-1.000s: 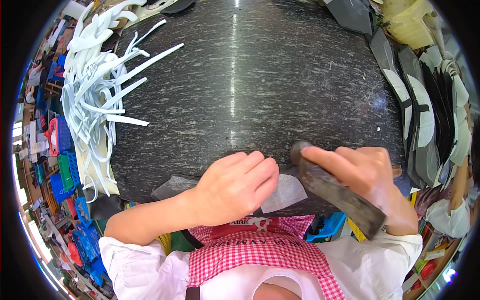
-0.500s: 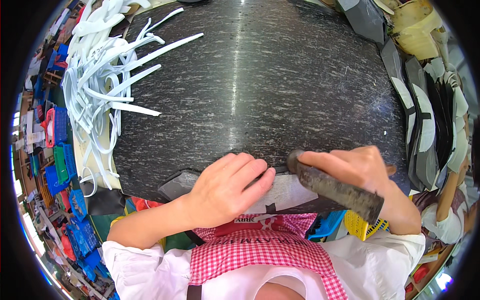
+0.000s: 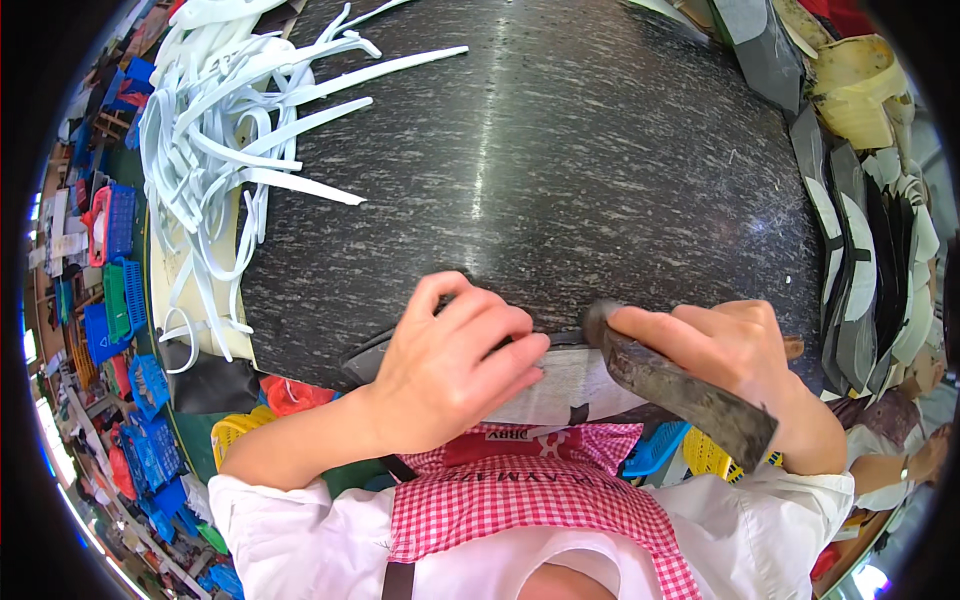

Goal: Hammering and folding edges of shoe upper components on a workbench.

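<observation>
A flat curved piece (image 3: pixel 545 388), dark grey with a pale panel and a small black tab, lies along the near edge of the dark speckled work surface. My left hand (image 3: pixel 455 365) is over its middle, fingers bent and pinched at the far edge; the fingertips are partly hidden. My right hand (image 3: pixel 725 345) is closed around a hammer (image 3: pixel 690 390) with a long, worn metal head. Its rounded end touches or nearly touches the far edge of the piece, just right of my left hand. The wooden handle end shows beyond my right fist.
White strips (image 3: pixel 215 150) lie tangled at the far left. Stacked grey and white cut pieces (image 3: pixel 860 260) line the right edge, with a yellowish container (image 3: pixel 855 90) behind them. Blue baskets (image 3: pixel 155 450) stand beyond the left side. Another person's arm (image 3: pixel 885 470) shows at the lower right.
My left hand's fingers have lifted and curled more at the far edge. The left end of the piece looks tilted differently. The hammer stays by the edge, and the whole view has shifted slightly.
</observation>
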